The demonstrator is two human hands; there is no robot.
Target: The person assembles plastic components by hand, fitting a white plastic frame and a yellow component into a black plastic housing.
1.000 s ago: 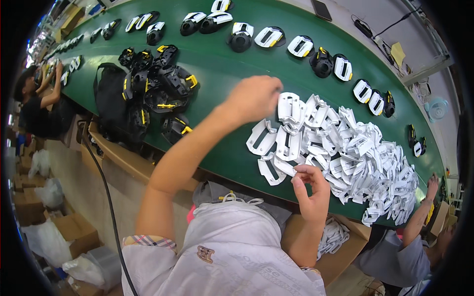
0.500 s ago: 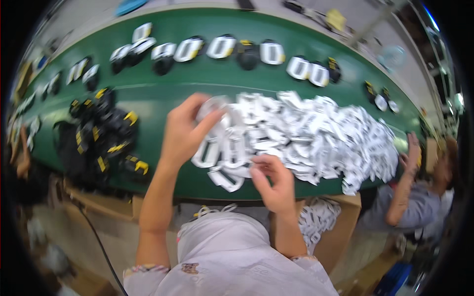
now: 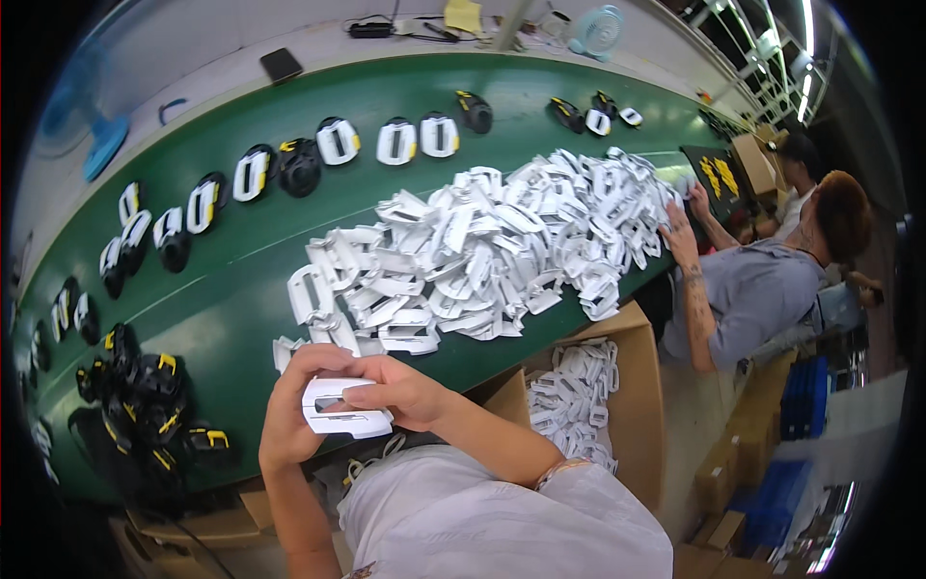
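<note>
A white plastic frame with a slot in its middle [image 3: 349,422] is held between both hands, just off the table's near edge. My left hand [image 3: 292,410] is closed round its left side. From the right, my right hand [image 3: 410,394] grips the same frame, thumb laid across the slot. Beyond my hands a large heap of similar white frames [image 3: 482,246] covers the middle of the green table [image 3: 241,299]. To the left lies a pile of black parts with yellow pieces [image 3: 145,400].
Black parts, many topped with white frames [image 3: 253,174], form a row along the table's far side. A cardboard box [image 3: 637,386] of white frames stands below the near edge. At the right, a co-worker [image 3: 743,299] reaches to the heap. A blue fan [image 3: 101,140] stands far left.
My hands have come together, nearer my body, and both hold one white frame; before, the left was at the heap's edge and the right was apart. The view has swung to the right.
</note>
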